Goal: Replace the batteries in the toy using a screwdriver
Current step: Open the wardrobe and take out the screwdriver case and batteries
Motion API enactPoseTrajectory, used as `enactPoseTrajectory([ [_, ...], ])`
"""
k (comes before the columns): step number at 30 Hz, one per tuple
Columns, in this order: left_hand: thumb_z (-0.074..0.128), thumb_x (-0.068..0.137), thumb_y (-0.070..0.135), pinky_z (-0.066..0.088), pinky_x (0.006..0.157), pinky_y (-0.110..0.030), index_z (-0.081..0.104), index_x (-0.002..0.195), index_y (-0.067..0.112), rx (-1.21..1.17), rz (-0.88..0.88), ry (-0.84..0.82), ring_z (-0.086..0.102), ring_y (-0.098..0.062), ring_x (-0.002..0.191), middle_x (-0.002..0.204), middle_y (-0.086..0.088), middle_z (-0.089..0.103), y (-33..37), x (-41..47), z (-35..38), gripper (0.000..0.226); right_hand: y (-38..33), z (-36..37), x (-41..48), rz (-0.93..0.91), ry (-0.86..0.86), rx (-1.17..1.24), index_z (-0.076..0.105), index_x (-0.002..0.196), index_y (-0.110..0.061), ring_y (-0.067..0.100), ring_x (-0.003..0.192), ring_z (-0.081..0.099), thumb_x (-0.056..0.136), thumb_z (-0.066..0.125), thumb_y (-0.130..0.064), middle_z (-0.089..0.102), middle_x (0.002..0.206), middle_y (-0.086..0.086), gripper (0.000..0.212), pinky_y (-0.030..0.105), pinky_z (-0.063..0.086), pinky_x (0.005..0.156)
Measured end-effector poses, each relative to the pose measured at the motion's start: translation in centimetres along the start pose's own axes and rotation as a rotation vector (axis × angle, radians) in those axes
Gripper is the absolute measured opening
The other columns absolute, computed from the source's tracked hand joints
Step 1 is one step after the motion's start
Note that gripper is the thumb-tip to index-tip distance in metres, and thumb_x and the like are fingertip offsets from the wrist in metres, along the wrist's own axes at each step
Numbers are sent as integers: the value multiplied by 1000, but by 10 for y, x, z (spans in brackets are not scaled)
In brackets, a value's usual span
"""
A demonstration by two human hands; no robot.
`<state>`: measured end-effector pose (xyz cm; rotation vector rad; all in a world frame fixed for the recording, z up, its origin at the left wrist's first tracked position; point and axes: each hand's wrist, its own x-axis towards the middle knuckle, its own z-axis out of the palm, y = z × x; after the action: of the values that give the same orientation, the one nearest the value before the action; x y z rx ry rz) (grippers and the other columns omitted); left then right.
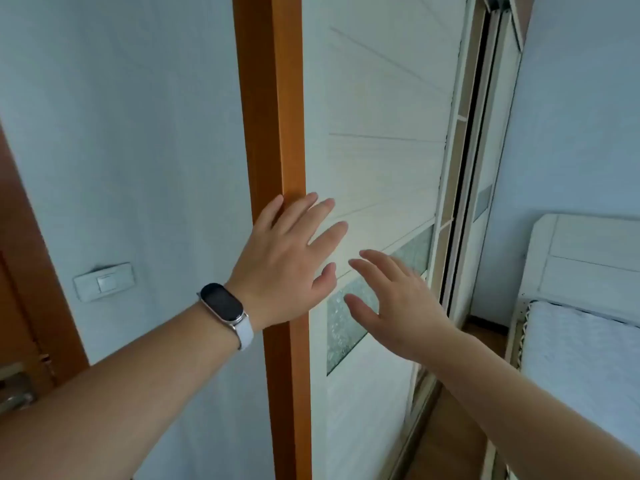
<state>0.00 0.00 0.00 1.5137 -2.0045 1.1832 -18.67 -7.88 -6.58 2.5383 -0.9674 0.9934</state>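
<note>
Two bare hands raised, fingers spread, before a wooden post and a white panel.
A smart band (223, 303) with a dark screen sits on the left wrist. The left hand (287, 258) and right hand (398, 303) hold nothing, fingers straight and wide. Behind them stand an orange post (273, 116) and a white panel (374, 133) with a frosted strip (346, 327). A wall switch (104, 282) is far left and a headboard (585, 258) far right. Where the toy lies cannot be told.

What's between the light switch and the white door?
Head view: the orange frame stands between switch and white door, with the left hand in front of it.
</note>
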Motion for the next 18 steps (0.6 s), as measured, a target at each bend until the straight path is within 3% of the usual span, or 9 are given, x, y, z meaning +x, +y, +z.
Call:
enactPoseTrajectory([
  [4, 55, 89, 36, 24, 113, -60, 63, 128, 16, 100, -54, 50, 43, -33, 138, 145, -13, 53, -6, 28, 1, 44, 18, 17, 35, -40, 125, 149, 49, 136, -17, 27, 131, 47, 93, 45, -50, 50, 143, 5, 55, 47, 46, 102],
  [7, 53, 91, 34, 23, 113, -60, 65, 125, 16, 166, -81, 97, 45, -32, 138, 143, -13, 55, -12, 35, 5, 40, 30, 33, 64, -173, 219, 216, 51, 136, -12, 28, 129, 49, 94, 52, -42, 50, 143, 9, 52, 48, 47, 98],
  [12, 56, 88, 32, 27, 112, -61, 69, 120, 15, 289, -80, 165, 47, -31, 137, 141, -13, 57, -12, 38, 14, 39, 44, 46, 111, -343, 407, 319, 53, 137, -2, 29, 136, 44, 95, 55, -36, 47, 146, 14, 54, 47, 42, 105],
  [18, 57, 83, 30, 28, 112, -61, 72, 112, 13, 398, -133, 109, 44, -30, 138, 139, -12, 58, -8, 39, 14, 37, 29, 72, 130, -416, 647, 540, 49, 134, -1, 37, 134, 45, 95, 55, -37, 46, 143, 24, 54, 52, 39, 107],
])
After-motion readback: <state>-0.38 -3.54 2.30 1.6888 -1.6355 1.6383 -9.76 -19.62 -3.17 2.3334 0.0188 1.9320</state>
